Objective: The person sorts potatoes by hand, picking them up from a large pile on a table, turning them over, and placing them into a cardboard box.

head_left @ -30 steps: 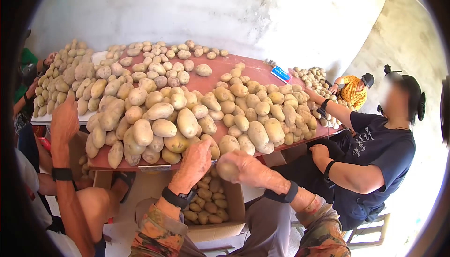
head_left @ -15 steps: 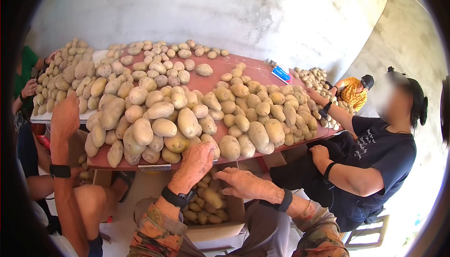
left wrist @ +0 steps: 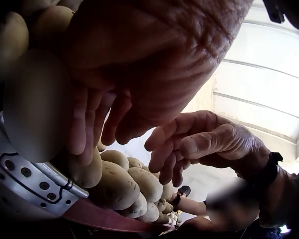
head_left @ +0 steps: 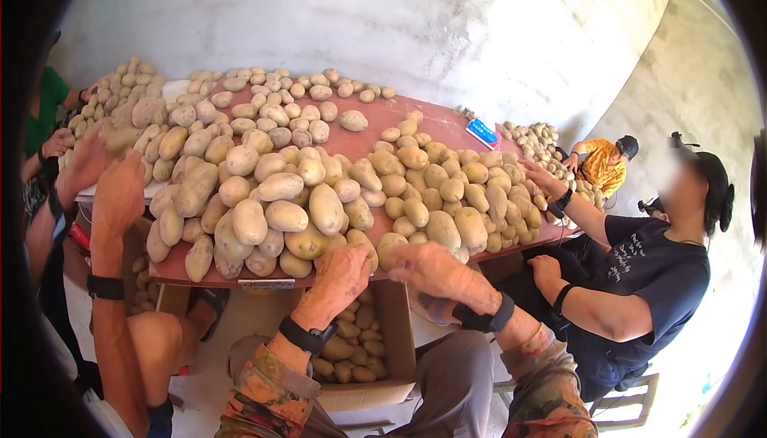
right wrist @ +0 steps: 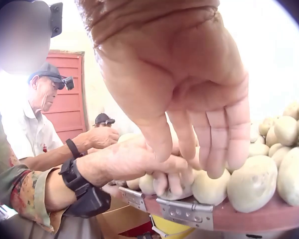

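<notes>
A large heap of pale potatoes (head_left: 327, 209) covers the near part of the red table (head_left: 363, 134). My left hand (head_left: 335, 278) rests at the table's front edge, its fingers lying loosely against a potato (head_left: 359, 244). Just right of it, my right hand (head_left: 439, 270) hovers over the edge beside another potato (head_left: 389, 248). In the right wrist view that right hand (right wrist: 174, 89) has its fingers extended and an empty palm. Below both hands stands a cardboard box (head_left: 399, 334) with several potatoes inside.
A metal hinge (head_left: 266, 284) sits on the table edge. On the right, a person in a dark shirt (head_left: 639, 270) reaches to the pile; on the left, another person's hand (head_left: 118, 198) is close to the potatoes. A blue packet (head_left: 482, 133) lies farther back.
My right hand held a potato, let it go over the box, and has risen back to the table edge. My left hand has stayed at the edge throughout.
</notes>
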`<action>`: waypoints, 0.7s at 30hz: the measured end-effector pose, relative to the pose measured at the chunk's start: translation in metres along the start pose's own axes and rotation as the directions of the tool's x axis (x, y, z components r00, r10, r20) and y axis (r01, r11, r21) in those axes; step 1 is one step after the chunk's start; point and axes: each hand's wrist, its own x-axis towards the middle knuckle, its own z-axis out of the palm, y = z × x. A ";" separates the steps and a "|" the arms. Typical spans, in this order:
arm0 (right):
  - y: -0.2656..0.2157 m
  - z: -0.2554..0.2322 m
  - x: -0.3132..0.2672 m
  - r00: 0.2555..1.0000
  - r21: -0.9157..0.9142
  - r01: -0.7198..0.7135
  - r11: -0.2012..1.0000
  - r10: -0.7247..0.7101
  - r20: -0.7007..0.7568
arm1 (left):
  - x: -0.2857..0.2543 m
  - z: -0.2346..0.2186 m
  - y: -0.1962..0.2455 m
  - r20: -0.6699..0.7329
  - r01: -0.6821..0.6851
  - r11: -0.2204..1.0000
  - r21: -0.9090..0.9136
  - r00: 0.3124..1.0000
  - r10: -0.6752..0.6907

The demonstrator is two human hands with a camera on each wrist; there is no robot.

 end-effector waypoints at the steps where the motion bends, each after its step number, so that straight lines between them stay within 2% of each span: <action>1: 0.003 -0.006 0.006 0.999 -0.010 -0.003 1.000 0.003 -0.033 | 0.000 0.000 0.001 0.014 0.002 1.000 0.018 1.000 -0.002; 6: 0.016 -0.031 0.039 0.985 -0.048 -0.049 0.998 0.041 -0.169 | 0.001 -0.003 0.002 0.077 0.034 0.998 0.051 0.996 -0.038; 10: 0.041 -0.043 0.065 0.944 -0.137 -0.103 0.985 0.053 -0.327 | -0.001 -0.001 0.000 0.031 -0.005 1.000 0.019 1.000 0.004; 13: 0.052 -0.056 0.087 0.945 -0.242 -0.173 0.955 0.092 -0.313 | -0.001 0.000 -0.001 0.030 -0.016 1.000 0.018 0.999 0.015; 17: 0.067 -0.062 0.109 0.911 -0.220 -0.245 0.944 0.147 -0.384 | -0.001 0.001 -0.001 0.055 -0.007 0.998 0.062 0.998 0.004; 21: 0.066 -0.068 0.130 0.927 -0.223 -0.269 0.937 0.189 -0.324 | 0.000 0.004 -0.004 0.076 -0.002 0.997 0.071 0.997 -0.003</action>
